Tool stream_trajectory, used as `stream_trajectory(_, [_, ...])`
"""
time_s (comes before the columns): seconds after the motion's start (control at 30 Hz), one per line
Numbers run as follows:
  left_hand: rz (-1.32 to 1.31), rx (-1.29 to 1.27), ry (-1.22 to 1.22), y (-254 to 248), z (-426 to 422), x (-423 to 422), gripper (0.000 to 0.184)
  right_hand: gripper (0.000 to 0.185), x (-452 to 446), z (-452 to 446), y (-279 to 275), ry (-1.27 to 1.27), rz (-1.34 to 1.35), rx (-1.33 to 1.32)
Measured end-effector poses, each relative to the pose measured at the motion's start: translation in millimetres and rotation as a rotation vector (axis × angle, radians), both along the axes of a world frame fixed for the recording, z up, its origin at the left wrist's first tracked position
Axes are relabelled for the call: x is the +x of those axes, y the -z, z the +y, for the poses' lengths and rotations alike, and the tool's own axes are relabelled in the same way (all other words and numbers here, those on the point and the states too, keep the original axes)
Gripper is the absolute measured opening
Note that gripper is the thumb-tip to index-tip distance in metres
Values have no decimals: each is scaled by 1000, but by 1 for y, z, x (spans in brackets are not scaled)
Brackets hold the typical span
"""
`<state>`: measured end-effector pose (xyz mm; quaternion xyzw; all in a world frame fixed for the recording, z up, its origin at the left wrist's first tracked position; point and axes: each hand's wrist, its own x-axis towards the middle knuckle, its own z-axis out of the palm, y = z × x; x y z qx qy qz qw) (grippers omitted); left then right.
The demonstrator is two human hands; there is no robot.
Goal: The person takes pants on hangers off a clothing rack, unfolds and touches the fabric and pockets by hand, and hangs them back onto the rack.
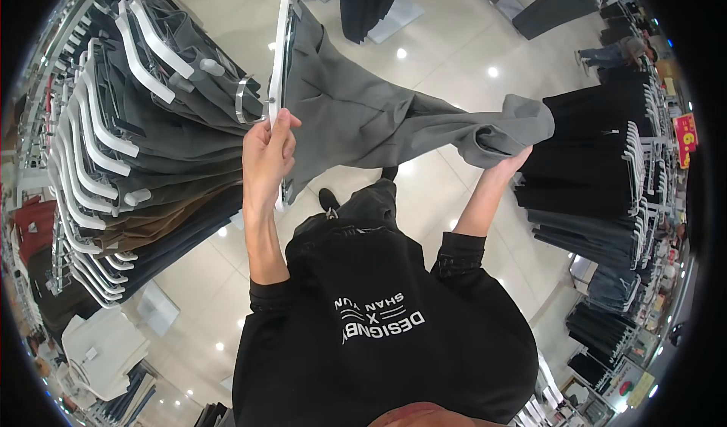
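Observation:
A pair of grey trousers [348, 109] hangs from a white hanger [280, 56] and stretches sideways in front of me. My left hand [269, 154] is closed around the middle of the hanger, by its metal hook [241, 100]. My right hand [509, 163] holds the far end of the trousers from below, where the legs are bunched and folded over. Most of its fingers are hidden by the cloth. Close to my left hand, more grey trousers [182, 135] hang on the rack.
Several white hangers [91, 147] with dark and brown trousers line the left rack. Black garments [583, 139] hang on the right. Dark trousers [371, 3] hang ahead. A white garment [106, 351] is at lower left. Another person [617, 52] is far right on the tiled floor [447, 71].

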<state>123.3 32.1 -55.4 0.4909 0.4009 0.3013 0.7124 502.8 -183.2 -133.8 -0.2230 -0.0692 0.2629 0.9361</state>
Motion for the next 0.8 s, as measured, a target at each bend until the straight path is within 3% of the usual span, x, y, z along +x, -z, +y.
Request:
stream_trajectory(0.2, [1,-11,37,5,2,0,33,42,1,-6,10,195,-241,-201])
stream_trajectory(0.3, [18,-8,52,5,-1,2,34,36,-9,-2,0,353,-481,-540])
stream_trajectory(0.37, [7,-19,67,5,-3,3,33,28,-29,10,-15,322,-405,-681])
stream_trajectory(0.43, [7,-30,78,6,-6,6,32,16,-47,24,-23,99,-73,-612])
stream_trajectory(0.47, [16,-41,91,8,-8,8,31,14,-65,29,-30,-68,-299,-637])
stream_trajectory(0.57, [73,-43,109,17,-16,13,31,27,-84,51,26,-246,-640,-964])
stream_trajectory(0.63, [93,-18,122,18,-24,14,30,27,-107,64,54,-425,-642,-960])
stream_trajectory(0.7, [39,6,160,26,-30,11,28,23,-119,68,79,-514,-812,-1136])
stream_trajectory(0.8, [190,116,182,26,-36,-2,29,19,-123,66,106,-627,-742,-1175])
